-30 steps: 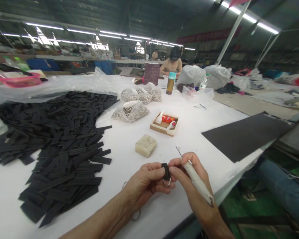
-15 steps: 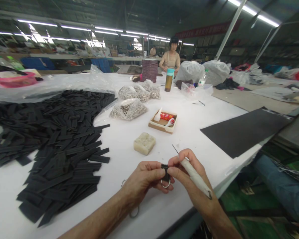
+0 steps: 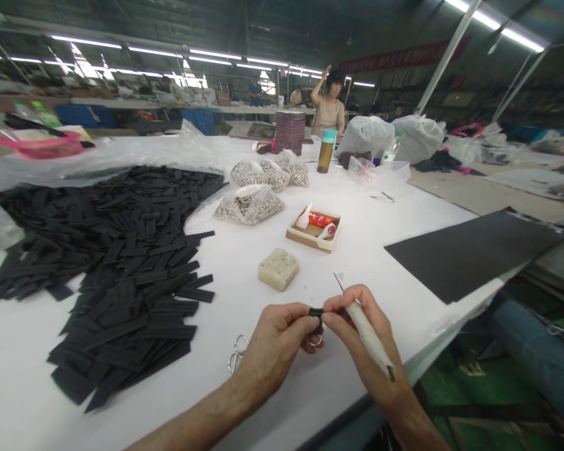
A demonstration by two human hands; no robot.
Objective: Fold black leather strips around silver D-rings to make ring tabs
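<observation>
My left hand (image 3: 273, 343) pinches a short black strap (image 3: 316, 312) folded through a metal D-ring (image 3: 316, 341), which hangs below the thumb. Closed as well, my right hand (image 3: 373, 351) presses thumb and forefinger on the strap's other side. It also keeps hold of an awl (image 3: 367, 335) with a pale wrapped handle, the thin tip pointing up and away from the strap. Loose D-rings (image 3: 235, 360) lie on the white table left of my left wrist. Ahead of my hands sits a yellowish block, like wax (image 3: 278, 269).
A big heap of black strips (image 3: 136, 250) covers the left of the table. Farther back are bags of metal rings (image 3: 250, 205), a small box (image 3: 310, 240) with glue tubes, and a bottle (image 3: 326, 153). A black sheet (image 3: 470, 250) lies right. A person (image 3: 329, 106) is across the table.
The view has shifted slightly, so the table things sit farther right. Both hands keep their hold, with the strap turned a little. The person across has raised an arm to the head.
</observation>
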